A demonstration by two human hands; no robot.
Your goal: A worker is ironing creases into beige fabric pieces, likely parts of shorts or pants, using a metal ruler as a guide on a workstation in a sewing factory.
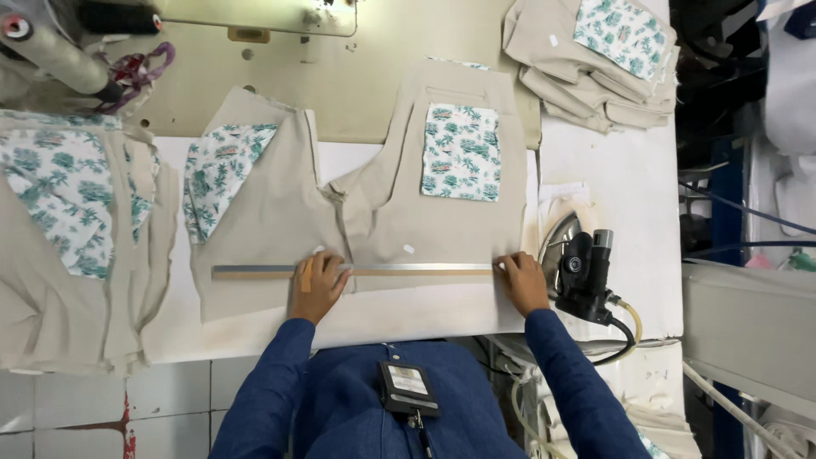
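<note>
We find the ruler (357, 271) lying flat across the lower edge of the beige garment (374, 212), at 6 o'clock of the printed pocket (461, 152). In our judgement the work needs even downward pressure at both ends, so the ruler stays parallel to the hem and the cloth beneath stays smooth. Our left hand (319, 285) presses near the middle, palm down, fingers extended and flat on the ruler, gripping nothing. Our right hand (521, 280) rests at the ruler's 3 o'clock end, fingertips curled onto it; whether they pinch it we cannot tell. An iron (582, 268) stands just beside that hand.
</note>
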